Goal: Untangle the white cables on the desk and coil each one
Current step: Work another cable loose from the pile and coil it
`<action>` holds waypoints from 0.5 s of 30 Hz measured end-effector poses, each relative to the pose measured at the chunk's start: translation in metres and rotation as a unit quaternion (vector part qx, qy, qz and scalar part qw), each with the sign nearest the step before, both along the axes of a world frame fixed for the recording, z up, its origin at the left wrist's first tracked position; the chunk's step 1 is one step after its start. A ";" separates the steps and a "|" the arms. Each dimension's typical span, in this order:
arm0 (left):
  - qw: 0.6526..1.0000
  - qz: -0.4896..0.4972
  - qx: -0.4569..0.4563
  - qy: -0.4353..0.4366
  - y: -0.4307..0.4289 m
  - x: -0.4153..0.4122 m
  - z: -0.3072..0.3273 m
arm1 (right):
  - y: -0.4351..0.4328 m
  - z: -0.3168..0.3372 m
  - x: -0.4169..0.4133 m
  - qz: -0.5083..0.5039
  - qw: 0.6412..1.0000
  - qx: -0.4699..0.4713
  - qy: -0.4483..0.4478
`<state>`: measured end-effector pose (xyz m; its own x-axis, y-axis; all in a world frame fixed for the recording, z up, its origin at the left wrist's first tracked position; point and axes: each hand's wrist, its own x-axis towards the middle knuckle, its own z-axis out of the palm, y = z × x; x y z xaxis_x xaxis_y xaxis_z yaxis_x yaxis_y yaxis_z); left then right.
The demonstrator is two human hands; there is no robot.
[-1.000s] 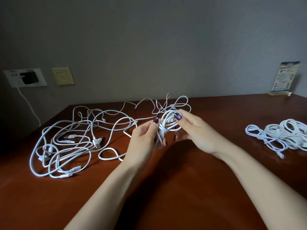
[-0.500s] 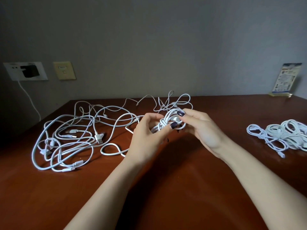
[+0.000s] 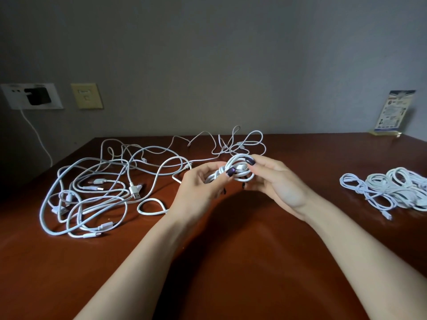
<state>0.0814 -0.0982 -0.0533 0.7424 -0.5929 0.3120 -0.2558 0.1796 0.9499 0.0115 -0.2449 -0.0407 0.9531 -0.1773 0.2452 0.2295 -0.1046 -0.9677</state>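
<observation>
Since a second ago the small coil point(image 3: 233, 160) is tipped sideways; it is gripped above the desk point(image 3: 254, 255) by the left hand point(image 3: 196, 188) and right hand point(image 3: 282, 184). Tangled cables point(image 3: 134, 193) are spread left, finished coils point(image 3: 392, 188) right.

A small white coiled cable point(image 3: 240, 173), several tight loops cinched by a wrap round the middle, is held above the desk point(image 3: 231, 262). The left hand point(image 3: 198, 188) and the right hand point(image 3: 277, 181) pinch it from either side. At its nine o'clock lies the tangle of white cables point(image 3: 92, 192), a wide, flat sprawl of overlapping loops with several USB plugs showing among them. At the coil's twelve o'clock, thinner loose loops point(image 3: 242, 142) lie near the desk's far edge. At three o'clock, well apart, the finished coils point(image 3: 392, 190) lie bunched together, one plug end trailing out toward six o'clock.
</observation>
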 end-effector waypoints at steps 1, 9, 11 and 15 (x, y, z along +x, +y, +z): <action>1.000 -0.007 0.002 0.000 0.001 0.000 0.000 | -0.001 -0.001 0.000 0.008 1.000 0.018 0.010; 0.998 -0.059 0.016 0.006 0.006 0.002 0.000 | -0.008 0.000 -0.003 -0.035 0.997 -0.039 0.051; 0.997 -0.074 0.016 0.012 0.008 0.003 0.000 | -0.005 0.001 -0.002 -0.073 0.993 -0.086 0.038; 0.994 -0.104 -0.002 0.021 0.007 0.005 0.003 | 0.000 0.003 -0.001 -0.116 0.993 -0.036 0.005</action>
<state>0.0861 -0.0913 -0.0505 0.6172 -0.7330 0.2858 -0.1721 0.2287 0.9582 0.0108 -0.2453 -0.0380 0.8915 -0.3742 0.2553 0.1808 -0.2229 -0.9579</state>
